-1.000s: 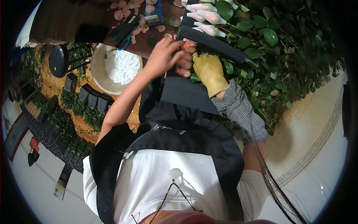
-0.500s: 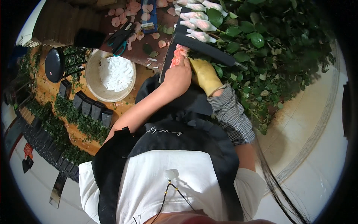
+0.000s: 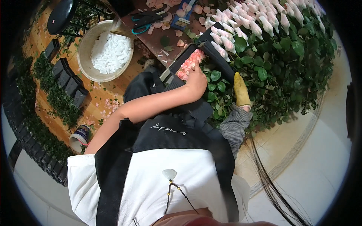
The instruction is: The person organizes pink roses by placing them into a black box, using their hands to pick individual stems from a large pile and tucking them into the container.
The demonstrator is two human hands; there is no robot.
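A row of peach-pink roses [image 3: 190, 64] lies in a black corrugated cardboard wrap [image 3: 180, 81], with green leaves [image 3: 215, 84] below the blooms. My bare left hand [image 3: 197, 83] rests on the roses' near side, a finger stretched out against the petals. In a yellow glove, my right hand [image 3: 241, 90] is at the lower end of the wrap's raised black flap [image 3: 218, 62]. The glove's fingers look closed on the flap's edge; their tips are partly hidden.
Many roses in white-pink net sleeves [image 3: 266, 25] lie on leafy stems to the right. Scissors [image 3: 145, 23], a blue tool [image 3: 183, 17] and loose petals are on the table [image 3: 158, 41]. A tub of white pieces [image 3: 81, 56], a black stool [image 3: 61, 17] and black-wrapped bunches [image 3: 66, 75] stand left.
My right hand has moved right, from beside the blooms to the flap's end. The flap is swung further from the roses, exposing leaves. My left hand stays at the roses. The view has shifted.
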